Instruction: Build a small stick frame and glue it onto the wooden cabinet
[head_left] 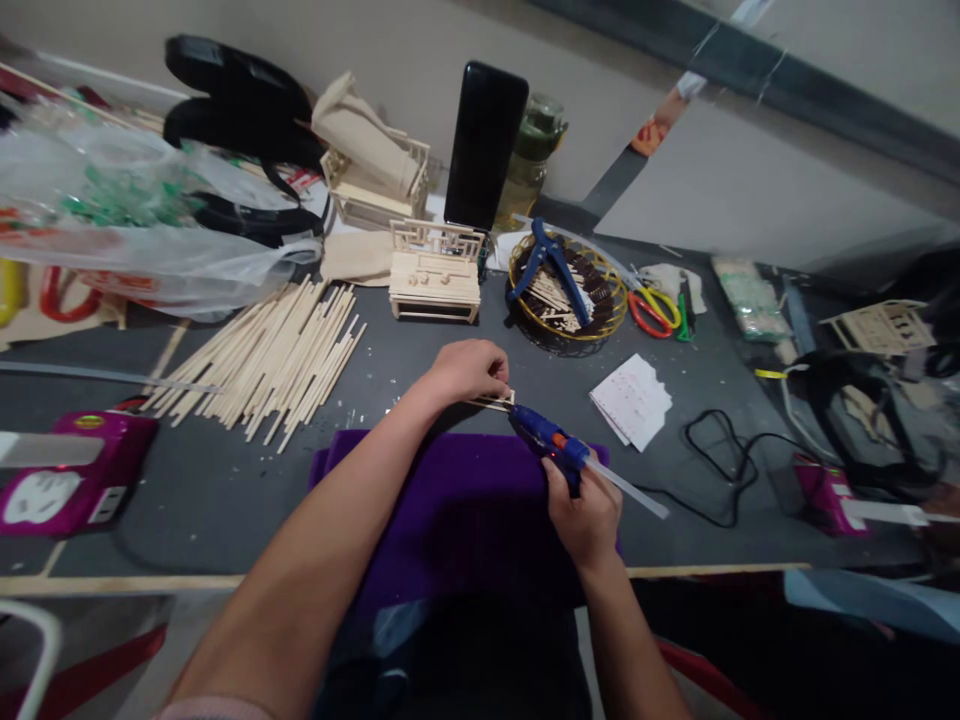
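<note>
My right hand (589, 510) is wrapped round a blue glue gun (551, 437) with an orange part and a clear glue stick (634, 490) jutting from its back. The gun's nozzle meets the right end of a small frame of thin wooden sticks (495, 403) on the grey table. My left hand (472, 370) is closed over this frame, its fingertips pinching near the right end and hiding much of it. Behind the hands stands a miniature wooden bench (435, 285) with a latticed back. A purple cloth (450, 500) lies below my forearms at the table's front edge.
Wooden sticks (262, 360) lie spread at left, near a plastic bag (150, 240). A phone (487, 145) stands upright behind the bench. At right are a basket (615, 315) with blue cutters (555, 270), scissors (652, 315), papers (634, 402) and a black cable (739, 470).
</note>
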